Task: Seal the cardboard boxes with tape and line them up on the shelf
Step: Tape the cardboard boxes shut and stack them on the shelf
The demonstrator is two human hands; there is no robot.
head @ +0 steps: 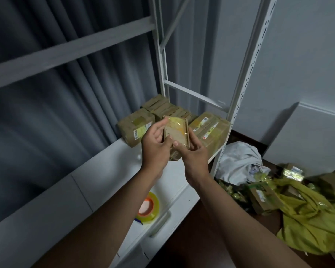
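A small cardboard box (175, 135) is held between both hands just above the middle of the view, over the white shelf board (97, 182). The left hand (156, 146) is wrapped round the box's 9 o'clock side, its fingers curled at the upper edge and its thumb laid across the near face. The right hand (194, 151) is closed on the 3 o'clock side, with its thumb pressed on the lower front of the box, almost touching the left thumb. The box's upper face is covered by glossy yellowish tape, and the box is tilted with that face turned towards the camera.

Behind the held box, towards 12 o'clock, several taped cardboard boxes are seen at the far end of the shelf: one box (135, 128) at 10 o'clock of the hands, a row of boxes (168, 109) further back, and a larger labelled box (211, 128) at 2 o'clock, against the white slotted upright (248, 78) of the rack.

At 6 o'clock of the hands, near the shelf's front edge, a roll of clear tape (148, 207) with an orange core is lying flat, and a dark pen-like object (138, 221) is glimpsed at its lower edge.

On the floor at 4 o'clock, a crumpled white bag (238, 163), a yellow bag (309, 219) and more loose cardboard boxes (263, 198) are heaped. A grey curtain (46, 113) is hung behind the rack at 9 o'clock.
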